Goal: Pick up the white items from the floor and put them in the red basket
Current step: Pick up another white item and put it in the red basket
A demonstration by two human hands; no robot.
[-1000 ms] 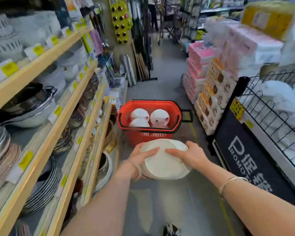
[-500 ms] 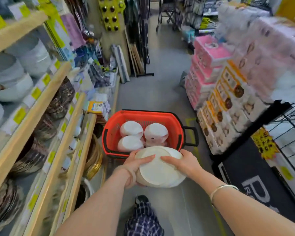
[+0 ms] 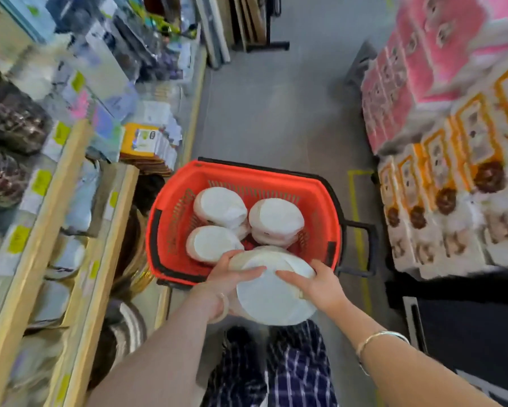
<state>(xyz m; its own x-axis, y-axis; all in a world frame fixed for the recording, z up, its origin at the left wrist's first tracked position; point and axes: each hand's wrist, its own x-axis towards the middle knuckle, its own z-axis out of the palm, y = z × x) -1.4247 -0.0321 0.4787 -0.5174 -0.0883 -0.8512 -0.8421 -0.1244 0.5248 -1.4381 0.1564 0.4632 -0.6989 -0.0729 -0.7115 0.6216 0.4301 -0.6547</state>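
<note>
Landmark: the red basket (image 3: 317,198) stood on the grey floor (image 3: 276,113) in the aisle, its black handle (image 3: 364,248) sticking out on its right.
Stack: a white stack (image 3: 272,292) was held tilted over the basket's near rim, partly above the inside and partly outside it.
Left hand: the left hand (image 3: 226,284) gripped the stack's left edge, thumb across the top, fingers curled underneath.
Right hand: the right hand (image 3: 317,284) held the stack's right edge, fingers spread over the top; a bracelet (image 3: 379,337) sat on that wrist.
In the basket: three white bundles (image 3: 220,208) filled the far and left parts, touching one another; bare red showed only along the walls and near the close right corner.
Left of the basket: wooden shelves (image 3: 70,230) with dishes and yellow tags stood just beside its left wall.
Right of the basket: stacked packs (image 3: 440,201) stood near, beyond the handle, with a yellow floor line (image 3: 355,218) between.
Beyond the basket: open floor ran up the aisle.
Nearer than the basket: the person's checked trousers (image 3: 294,371) were below the stack.
</note>
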